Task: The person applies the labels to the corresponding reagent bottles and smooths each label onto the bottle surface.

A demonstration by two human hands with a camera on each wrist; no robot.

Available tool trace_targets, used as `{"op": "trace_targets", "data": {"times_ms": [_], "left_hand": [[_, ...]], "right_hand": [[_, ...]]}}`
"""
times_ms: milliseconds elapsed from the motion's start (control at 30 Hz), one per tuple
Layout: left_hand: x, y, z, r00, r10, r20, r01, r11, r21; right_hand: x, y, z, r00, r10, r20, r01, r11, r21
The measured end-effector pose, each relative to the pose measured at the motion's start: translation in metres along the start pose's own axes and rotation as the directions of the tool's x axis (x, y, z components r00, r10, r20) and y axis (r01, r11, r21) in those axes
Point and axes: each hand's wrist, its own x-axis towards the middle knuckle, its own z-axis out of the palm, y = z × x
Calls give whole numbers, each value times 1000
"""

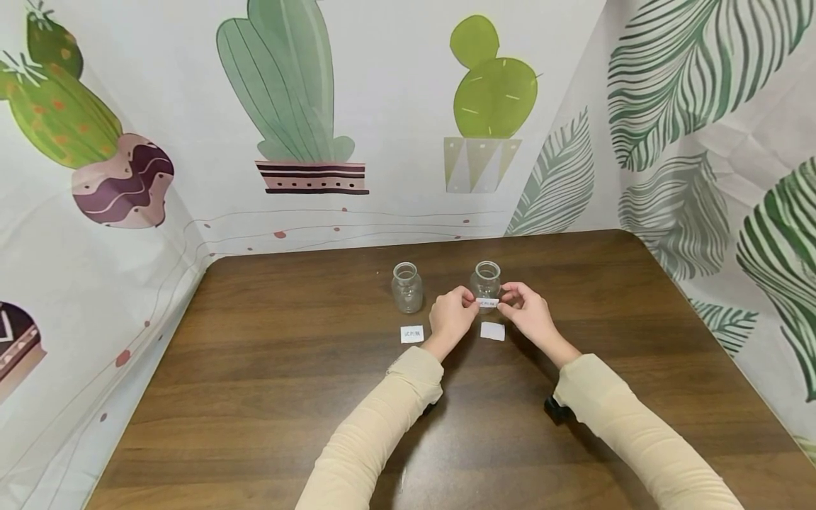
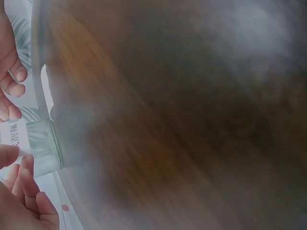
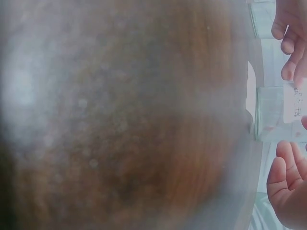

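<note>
Curled to a pinch, my left hand point(image 1: 451, 314) and right hand point(image 1: 528, 312) flank 1 glass jar point(image 1: 487, 282); another jar point(image 1: 408, 294) stands to their left. They hold 1 lettered label point(image 1: 487, 303) by its ends at the glass jar. Nearer me lie 1 inscribed slip point(image 1: 411, 334) and 1 white slip point(image 1: 493, 331).

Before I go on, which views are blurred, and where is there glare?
Head view: mostly sharp, left hand, right hand and the label between them distinct, soft sheen on the table. Left wrist view: table badly blurred, whitish glare upper right. Right wrist view: table blurred too, whitish glare at left.
</note>
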Motion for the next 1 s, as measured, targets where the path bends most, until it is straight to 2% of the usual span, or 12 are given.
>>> {"op": "trace_targets", "data": {"times_ms": [267, 433, 600, 767, 1000], "left_hand": [[0, -1, 0, 999, 30, -18, -29, 999, 36], [2, 1, -4, 996, 73, -48, -71, 997, 39], [9, 3, -6, 992, 121, 21, -122, 992, 20], [12, 1, -4, 981, 169, 100, -171, 985, 12], [12, 0, -1, 977, 176, 122, -178, 984, 6]], "right_hand": [[0, -2, 1, 1000, -5, 5, 5, 1000, -17], [3, -3, -1, 999, 1, 51, 0, 1000, -24], [6, -4, -2, 993, -2, 118, 4, 1000, -16], [9, -5, -1, 988, -20, 153, 24, 1000, -19], [12, -3, 2, 988, -37, 153, 45, 998, -54]]}}
